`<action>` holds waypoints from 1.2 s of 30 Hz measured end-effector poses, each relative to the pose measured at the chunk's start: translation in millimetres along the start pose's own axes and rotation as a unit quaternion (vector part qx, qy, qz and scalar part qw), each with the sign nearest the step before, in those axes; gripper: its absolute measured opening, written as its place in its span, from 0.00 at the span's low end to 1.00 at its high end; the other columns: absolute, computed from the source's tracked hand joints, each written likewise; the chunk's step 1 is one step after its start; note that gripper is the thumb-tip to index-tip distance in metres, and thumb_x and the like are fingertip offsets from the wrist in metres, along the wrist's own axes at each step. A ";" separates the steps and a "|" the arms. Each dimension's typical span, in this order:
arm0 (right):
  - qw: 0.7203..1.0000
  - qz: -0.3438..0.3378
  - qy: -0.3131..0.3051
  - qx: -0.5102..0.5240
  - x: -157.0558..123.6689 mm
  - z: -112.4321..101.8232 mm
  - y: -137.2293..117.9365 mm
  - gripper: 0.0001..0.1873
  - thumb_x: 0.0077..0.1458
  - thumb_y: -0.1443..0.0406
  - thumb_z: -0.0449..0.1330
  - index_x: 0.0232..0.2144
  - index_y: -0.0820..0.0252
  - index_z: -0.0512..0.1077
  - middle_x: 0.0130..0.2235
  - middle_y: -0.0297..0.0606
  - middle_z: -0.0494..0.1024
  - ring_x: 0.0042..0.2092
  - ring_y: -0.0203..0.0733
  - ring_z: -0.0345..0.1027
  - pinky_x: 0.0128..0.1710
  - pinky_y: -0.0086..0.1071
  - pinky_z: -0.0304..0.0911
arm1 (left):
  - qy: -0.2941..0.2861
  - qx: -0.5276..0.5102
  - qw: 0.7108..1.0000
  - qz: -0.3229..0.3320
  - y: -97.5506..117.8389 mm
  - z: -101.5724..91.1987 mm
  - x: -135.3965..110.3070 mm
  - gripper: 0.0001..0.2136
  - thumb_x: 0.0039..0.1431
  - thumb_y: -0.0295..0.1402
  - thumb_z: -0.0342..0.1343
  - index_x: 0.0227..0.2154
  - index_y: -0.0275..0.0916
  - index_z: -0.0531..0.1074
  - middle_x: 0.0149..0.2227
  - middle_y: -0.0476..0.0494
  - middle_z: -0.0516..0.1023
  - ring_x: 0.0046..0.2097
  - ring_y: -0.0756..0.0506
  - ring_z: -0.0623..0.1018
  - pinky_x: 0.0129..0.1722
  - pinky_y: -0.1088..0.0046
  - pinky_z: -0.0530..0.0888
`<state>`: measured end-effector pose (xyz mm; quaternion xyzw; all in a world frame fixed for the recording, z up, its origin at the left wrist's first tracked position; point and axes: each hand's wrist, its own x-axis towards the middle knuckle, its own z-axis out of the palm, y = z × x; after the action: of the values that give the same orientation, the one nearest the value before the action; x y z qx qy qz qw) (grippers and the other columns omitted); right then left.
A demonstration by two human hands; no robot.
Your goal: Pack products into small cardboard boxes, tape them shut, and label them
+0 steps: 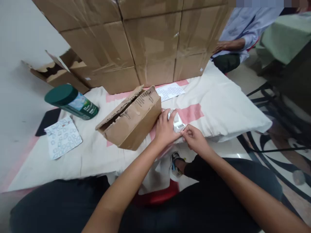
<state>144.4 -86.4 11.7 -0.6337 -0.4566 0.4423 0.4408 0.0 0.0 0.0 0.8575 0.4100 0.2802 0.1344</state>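
A long surface draped in a pale cloth with pink patches runs beside a light wall, and a worn, upright brown carton, its top flaps parted along a ragged slit, stands on it as the landmark. Just right of that carton, near the cloth's front edge, is a small white box with a dark-printed patch on its end. The left hand is clamped on this box, fingers bent over its far part and thumb along the near side. The right hand has thumb and forefinger together at the box's near corner; whether anything is pinched between them I cannot tell. Behind the carton's right end lies a printed sheet, and behind that rises a stack of taped cartons. Left of the carton a green tub leans in view, with a creased label sheet nearer the person and a dark flat object beyond it. Farther back on the carton's left sits an open box. Well off to the carton's right, past the stack, a co-worker's hand shows.
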 end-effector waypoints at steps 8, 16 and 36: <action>0.996 -0.047 0.006 0.070 -1.8 -1.9 -20.7 0.26 0.48 0.46 0.68 0.25 0.57 0.62 0.18 0.26 0.69 0.14 0.30 0.56 0.14 0.25 0.49 | 0.019 -0.007 1.000 0.016 4.9 -5.2 -5.9 0.42 0.55 0.49 0.63 0.68 0.36 0.54 0.69 0.26 0.53 0.69 0.28 0.58 0.66 0.48 0.61; 0.983 -0.149 -0.028 0.100 16.6 28.3 -87.5 0.26 0.49 0.45 0.68 0.27 0.58 0.65 0.21 0.27 0.71 0.17 0.29 0.57 0.17 0.25 0.52 | 0.139 0.106 0.966 0.191 12.2 -152.0 -53.5 0.23 0.62 0.36 0.55 0.60 0.42 0.64 0.58 0.38 0.74 0.60 0.38 0.72 0.60 0.58 0.67; 0.955 -0.130 -0.251 -0.093 74.0 132.4 -196.8 0.11 0.55 0.59 0.64 0.35 0.60 0.70 0.25 0.33 0.73 0.24 0.34 0.63 0.23 0.28 0.54 | 0.089 0.063 0.987 0.115 -81.3 -194.0 -117.0 0.28 0.63 0.41 0.56 0.62 0.35 0.62 0.66 0.27 0.64 0.65 0.30 0.65 0.57 0.51 0.70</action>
<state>-6.1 44.0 160.3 -0.4761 -0.6697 0.4814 0.3050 -225.0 -39.9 75.7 0.8773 0.3360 0.3426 0.0105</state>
